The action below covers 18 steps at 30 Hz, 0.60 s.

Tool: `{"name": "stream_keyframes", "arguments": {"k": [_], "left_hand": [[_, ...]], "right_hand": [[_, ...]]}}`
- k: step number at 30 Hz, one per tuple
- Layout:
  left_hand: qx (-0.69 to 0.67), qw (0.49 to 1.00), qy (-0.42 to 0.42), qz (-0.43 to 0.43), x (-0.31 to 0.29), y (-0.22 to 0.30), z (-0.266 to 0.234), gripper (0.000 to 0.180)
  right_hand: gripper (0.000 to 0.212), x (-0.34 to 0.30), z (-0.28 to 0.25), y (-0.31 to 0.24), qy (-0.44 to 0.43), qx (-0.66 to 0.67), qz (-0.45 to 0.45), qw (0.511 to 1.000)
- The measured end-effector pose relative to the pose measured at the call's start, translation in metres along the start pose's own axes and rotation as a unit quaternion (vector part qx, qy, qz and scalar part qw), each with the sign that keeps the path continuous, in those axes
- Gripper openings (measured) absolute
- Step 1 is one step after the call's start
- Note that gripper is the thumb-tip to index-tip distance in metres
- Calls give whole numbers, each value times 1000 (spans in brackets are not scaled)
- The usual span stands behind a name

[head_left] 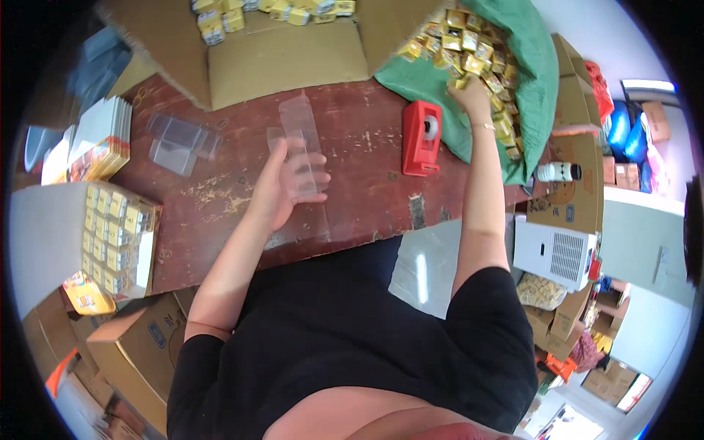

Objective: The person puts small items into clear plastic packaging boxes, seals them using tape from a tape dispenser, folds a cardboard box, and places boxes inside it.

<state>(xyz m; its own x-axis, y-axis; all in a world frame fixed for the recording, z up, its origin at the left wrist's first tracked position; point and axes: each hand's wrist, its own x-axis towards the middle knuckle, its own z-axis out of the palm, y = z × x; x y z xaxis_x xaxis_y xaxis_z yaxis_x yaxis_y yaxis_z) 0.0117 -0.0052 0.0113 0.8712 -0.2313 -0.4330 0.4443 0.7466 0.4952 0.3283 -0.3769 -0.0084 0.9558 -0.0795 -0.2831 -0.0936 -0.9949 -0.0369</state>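
Observation:
My left hand [282, 183] is palm up over the table, its thumb and fingers around a clear plastic box [299, 121] that rises past the fingertips. Through the thin plastic the fingers show. At the far right my right hand [471, 100] reaches to a green sack [539, 55], fingers curled on a small yellow box [460, 83] at the edge of the pile. Many small yellow boxes [469, 40] fill the sack's mouth. Left of my left hand, another clear plastic box [176, 147] lies flat.
A red tape dispenser [421, 139] stands between my hands on the worn red table [352, 161]. An open cardboard box [286, 70] with yellow boxes stands at the back. Stacked yellow boxes [110, 238] and printed cards [103, 139] are at left. A white bottle [554, 172] lies near the sack.

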Motion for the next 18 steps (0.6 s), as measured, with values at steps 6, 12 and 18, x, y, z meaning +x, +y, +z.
{"name": "stream_keyframes", "arguments": {"k": [6, 12, 18], "left_hand": [[51, 998, 31, 14, -31, 0, -47, 46], [228, 969, 74, 55, -28, -6, -63, 43], [237, 949, 124, 165, -29, -14, -78, 45]], "right_hand": [[51, -166, 7, -147, -102, 453, -338, 819], [54, -225, 34, -217, -290, 721, -300, 553], [49, -238, 37, -252, 37, 279, -594, 753]]}}
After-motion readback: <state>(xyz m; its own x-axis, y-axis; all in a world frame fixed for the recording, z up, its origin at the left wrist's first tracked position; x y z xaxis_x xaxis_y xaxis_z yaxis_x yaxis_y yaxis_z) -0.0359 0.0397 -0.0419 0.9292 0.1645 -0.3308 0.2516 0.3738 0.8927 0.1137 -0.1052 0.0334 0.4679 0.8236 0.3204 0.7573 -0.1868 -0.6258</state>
